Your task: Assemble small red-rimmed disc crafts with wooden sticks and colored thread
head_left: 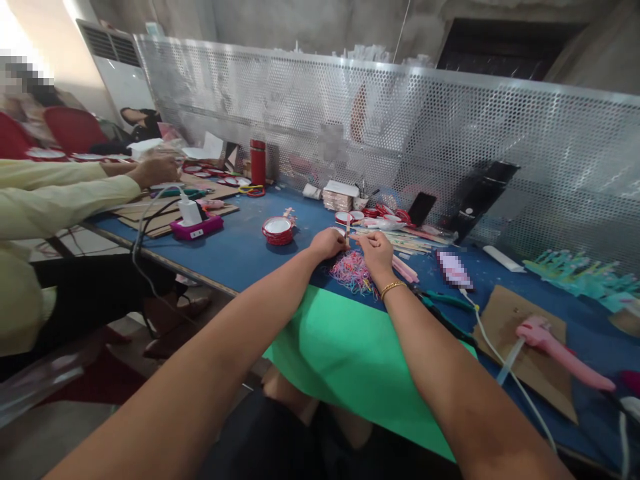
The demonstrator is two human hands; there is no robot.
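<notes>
Over the blue table, my left hand (329,244) is closed, its fingertips around a narrow pale pink strip (348,225) that stands upright. Beside it, my right hand (377,252) is pinched, fingertips pointing at the strip; whatever it grips is too small to make out. Just beneath both hands lies a tangled heap of multicoloured thin strands (354,272). A sheet of green paper (350,340) hangs over the near table edge below my forearms. Pink strips (404,269) rest right of my right hand.
A stack of red-rimmed round pieces (277,231) and a purple power strip (197,227) stand left. Right are green-handled pliers (445,301), a phone on a cable (454,269) and a pink glue gun (560,347) on cardboard. A co-worker's hands (157,171) work at far left.
</notes>
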